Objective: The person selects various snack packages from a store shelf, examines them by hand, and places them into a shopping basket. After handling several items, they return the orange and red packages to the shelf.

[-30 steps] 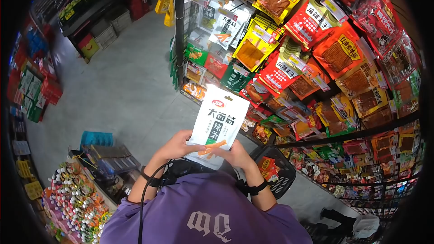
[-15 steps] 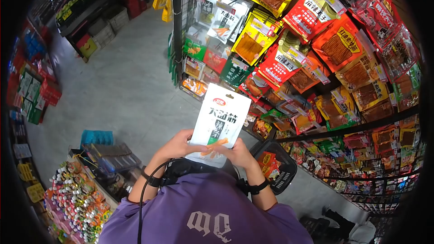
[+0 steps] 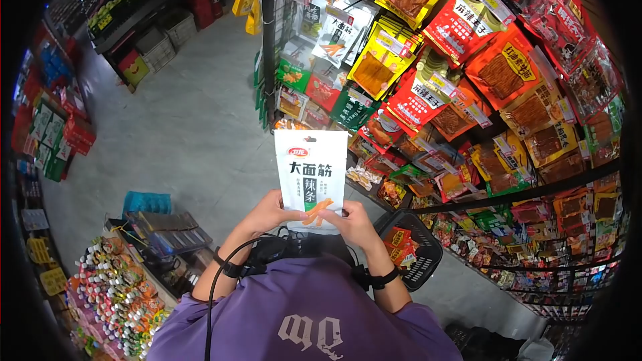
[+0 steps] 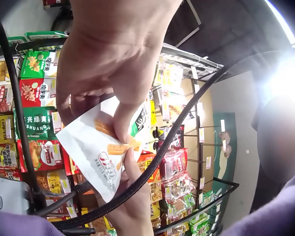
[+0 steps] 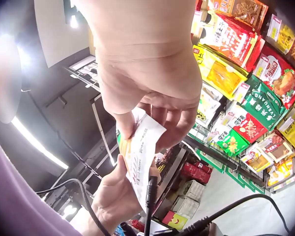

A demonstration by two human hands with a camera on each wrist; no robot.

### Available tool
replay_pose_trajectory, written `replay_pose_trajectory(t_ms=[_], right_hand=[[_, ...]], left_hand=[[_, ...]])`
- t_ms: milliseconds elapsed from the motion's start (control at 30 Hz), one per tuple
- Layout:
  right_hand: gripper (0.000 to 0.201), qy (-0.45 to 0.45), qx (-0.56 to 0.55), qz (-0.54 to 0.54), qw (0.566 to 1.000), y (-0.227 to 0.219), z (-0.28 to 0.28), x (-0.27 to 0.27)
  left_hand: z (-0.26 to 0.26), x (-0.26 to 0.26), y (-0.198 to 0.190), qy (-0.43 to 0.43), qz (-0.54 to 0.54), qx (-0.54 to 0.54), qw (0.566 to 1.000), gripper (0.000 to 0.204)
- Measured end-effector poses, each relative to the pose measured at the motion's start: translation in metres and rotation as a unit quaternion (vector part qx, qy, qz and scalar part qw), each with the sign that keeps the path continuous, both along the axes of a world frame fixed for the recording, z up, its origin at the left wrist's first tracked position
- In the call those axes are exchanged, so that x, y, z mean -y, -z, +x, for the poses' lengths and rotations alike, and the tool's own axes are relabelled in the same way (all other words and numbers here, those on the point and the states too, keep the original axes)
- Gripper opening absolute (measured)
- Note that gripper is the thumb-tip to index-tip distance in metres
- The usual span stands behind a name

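Observation:
A white snack packet (image 3: 311, 170) with dark lettering and a picture of orange-brown sticks stands upright in front of the person's chest. The left hand (image 3: 269, 212) grips its lower left edge, thumb across the front. On the lower right side, the right hand (image 3: 357, 224) pinches the same packet (image 5: 142, 152) with its thumb in front. In the left wrist view the left thumb (image 4: 123, 120) presses on the printed face of the packet (image 4: 105, 142). The fingers behind the packet are mostly hidden in the head view.
A rack of hanging snack packets (image 3: 414, 97) fills the right side, with similar white packets (image 3: 336, 37) near its left end. A black basket (image 3: 421, 254) holding red packets is beside the right forearm. Bottles and packets (image 3: 120, 287) crowd a display at lower left. Black cables (image 4: 172, 128) cross near the wrists.
The packet has shifted slightly left and now stands straighter, where before it leaned to the right. Both hands have kept their hold on it.

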State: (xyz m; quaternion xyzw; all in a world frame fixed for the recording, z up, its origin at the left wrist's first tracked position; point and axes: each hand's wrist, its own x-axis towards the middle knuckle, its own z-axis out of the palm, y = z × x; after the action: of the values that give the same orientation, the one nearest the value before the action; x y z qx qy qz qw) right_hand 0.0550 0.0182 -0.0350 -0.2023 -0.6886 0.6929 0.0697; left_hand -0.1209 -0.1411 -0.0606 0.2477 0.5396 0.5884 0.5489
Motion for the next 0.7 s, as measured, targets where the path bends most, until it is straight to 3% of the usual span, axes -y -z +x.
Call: replay_pose_trajectory(t_ms=[167, 267, 700], right_hand=[[0.021, -0.002, -0.030, -0.036, 0.999, 0.003, -0.001, 0.003], [0.019, -0.027, -0.017, 0.015, 0.999, -0.004, -0.001, 0.004], [0.028, 0.005, -0.015, -0.104, 0.995, 0.015, 0.000, 0.002]], left_hand=[[0.000, 0.002, -0.001, -0.006, 0.012, -0.016, 1.000, 0.045], [0.000, 0.002, -0.006, 0.007, 0.001, -0.025, 1.000, 0.044], [0.003, 0.004, -0.008, -0.044, -0.003, -0.044, 0.998, 0.043]])
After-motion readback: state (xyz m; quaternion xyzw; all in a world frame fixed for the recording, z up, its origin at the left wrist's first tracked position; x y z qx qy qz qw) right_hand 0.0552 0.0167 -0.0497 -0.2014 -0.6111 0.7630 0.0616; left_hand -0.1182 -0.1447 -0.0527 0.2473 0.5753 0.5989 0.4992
